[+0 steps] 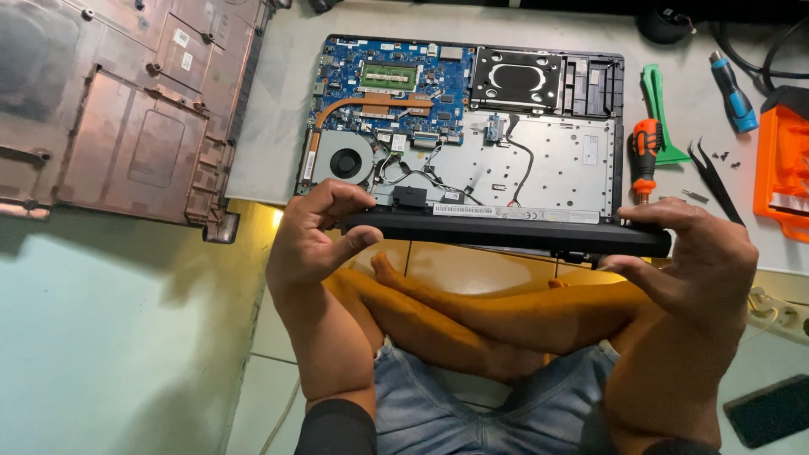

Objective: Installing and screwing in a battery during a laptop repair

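Head view looks down on a long black bar-shaped laptop battery (514, 232) held level at the near edge of an opened laptop chassis with a blue circuit board (396, 80) — just in front of it, above the person's crossed legs; the left hand (316, 236) is clamped round the battery's left end, thumb underneath; the right hand (695, 257) grips the right end; an orange-handled screwdriver (645, 156) lies beside the chassis; the removed brownish bottom cover (126, 109) lies to the left.

White label strip (506, 211) along the black battery bar (506, 233); small white stickers (181, 38) on the removed cover (126, 109).
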